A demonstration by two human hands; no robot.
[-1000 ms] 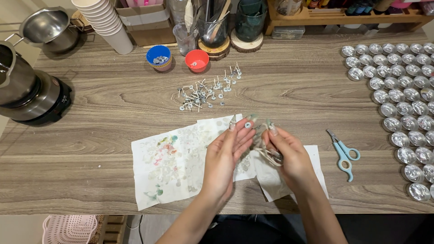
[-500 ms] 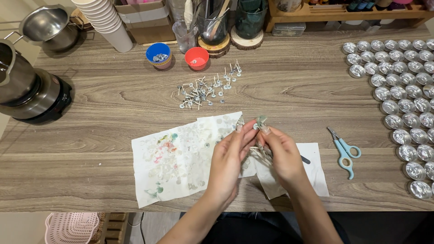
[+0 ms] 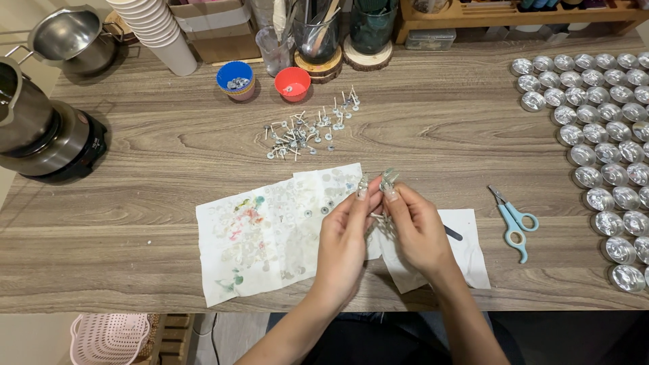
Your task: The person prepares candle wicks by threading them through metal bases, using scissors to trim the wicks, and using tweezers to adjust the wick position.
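Note:
My left hand point(image 3: 345, 240) and my right hand point(image 3: 418, 230) meet above a stained white paper sheet point(image 3: 267, 230) on the wooden table point(image 3: 439, 142). Both hands pinch a small bundle of thin wicks with round metal bases point(image 3: 387, 181) between the fingertips. The bundle sticks up just above my fingers; its lower part is hidden between my palms. A few small round metal tabs point(image 3: 318, 211) lie on the paper beside my left hand.
A loose pile of wicks with metal bases point(image 3: 307, 128) lies farther back. Blue cup point(image 3: 235, 79) and red cup point(image 3: 292, 82) stand behind it. Light-blue scissors point(image 3: 512, 220) lie right; rows of metal tealight cups point(image 3: 608, 149) beyond. A melting pot on a hotplate point(image 3: 40, 135) stands far left.
Both hands have risen slightly and drawn closer together, bringing the wick bundle upright at the fingertips. Nothing else on the table has moved.

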